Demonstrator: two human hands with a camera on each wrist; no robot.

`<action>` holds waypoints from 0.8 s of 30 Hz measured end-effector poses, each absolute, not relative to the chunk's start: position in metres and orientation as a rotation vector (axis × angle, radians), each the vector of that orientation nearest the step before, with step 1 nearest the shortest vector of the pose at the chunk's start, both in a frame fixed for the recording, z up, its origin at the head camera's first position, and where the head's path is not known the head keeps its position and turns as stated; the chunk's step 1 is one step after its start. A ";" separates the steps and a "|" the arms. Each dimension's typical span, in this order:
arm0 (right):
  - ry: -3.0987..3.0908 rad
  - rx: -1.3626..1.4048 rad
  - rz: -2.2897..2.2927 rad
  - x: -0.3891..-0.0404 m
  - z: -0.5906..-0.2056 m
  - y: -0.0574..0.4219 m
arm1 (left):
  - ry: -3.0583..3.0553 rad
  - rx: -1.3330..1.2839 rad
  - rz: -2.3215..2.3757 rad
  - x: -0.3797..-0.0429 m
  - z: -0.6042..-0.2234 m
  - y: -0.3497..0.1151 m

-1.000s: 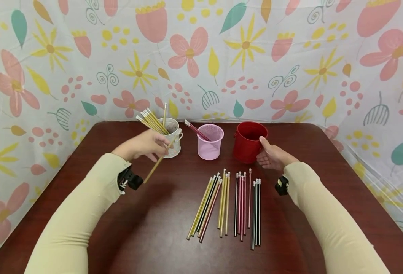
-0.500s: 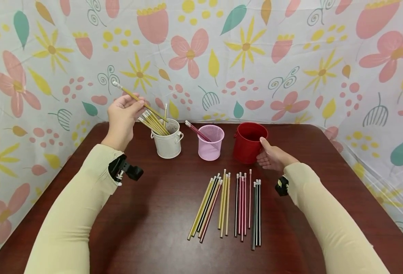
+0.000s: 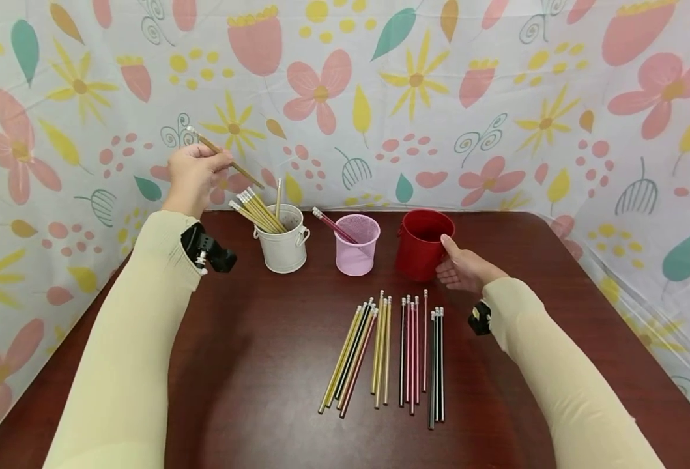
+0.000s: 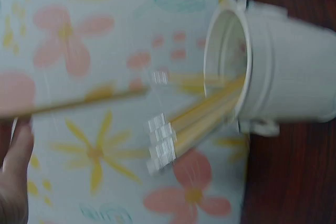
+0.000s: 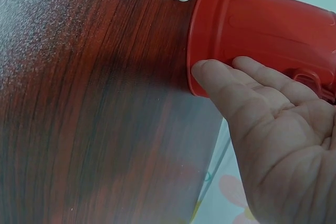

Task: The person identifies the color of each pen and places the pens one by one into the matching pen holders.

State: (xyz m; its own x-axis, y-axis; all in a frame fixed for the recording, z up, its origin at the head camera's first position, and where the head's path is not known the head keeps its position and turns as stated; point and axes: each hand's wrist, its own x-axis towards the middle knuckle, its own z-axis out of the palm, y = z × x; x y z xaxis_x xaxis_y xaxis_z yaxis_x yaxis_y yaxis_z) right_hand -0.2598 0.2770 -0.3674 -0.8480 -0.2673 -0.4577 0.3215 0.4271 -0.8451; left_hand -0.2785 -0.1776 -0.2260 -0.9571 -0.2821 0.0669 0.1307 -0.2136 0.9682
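My left hand (image 3: 192,172) pinches a yellow pencil (image 3: 245,174) between thumb and fingers, eraser end up and to the left. It is raised above and left of the white bucket (image 3: 283,252), and the pencil's lower end is in the air near the pencils there. Several yellow pencils (image 3: 257,212) lean in that bucket, erasers up. In the left wrist view the held pencil is blurred. My right hand (image 3: 468,267) rests against the side of the red bucket (image 3: 419,257); in the right wrist view its fingers (image 5: 262,74) lie fairly straight along the red wall.
Between the two buckets stands a pink mesh cup (image 3: 354,259) with red pencils (image 3: 334,227) leaning left. Loose yellow pencils (image 3: 381,352), red pencils (image 3: 413,352) and black pencils (image 3: 436,368) lie in groups on the dark wooden table (image 3: 262,391). A flowered cloth (image 3: 438,130) hangs behind.
My left hand has risen from beside the white bucket, pencil turned eraser up, then drawn slightly left and up, away from the bucket. The right hand stays at the red bucket.
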 end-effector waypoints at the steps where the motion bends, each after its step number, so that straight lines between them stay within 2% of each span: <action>1: 2.149 0.034 -1.431 -0.260 -0.368 0.278 | -1.825 0.189 -2.275 -0.280 -0.226 -0.181; 7: 2.149 -0.019 -1.421 -0.264 -0.372 0.283 | -2.054 0.240 -2.269 -0.288 -0.230 -0.192; 13: 2.153 0.026 -1.435 -0.262 -0.370 0.278 | -2.197 0.211 -2.201 -0.296 -0.243 -0.182; 24: 2.139 0.075 -1.475 -0.261 -0.372 0.278 | -2.183 0.242 -2.352 -0.305 -0.290 -0.155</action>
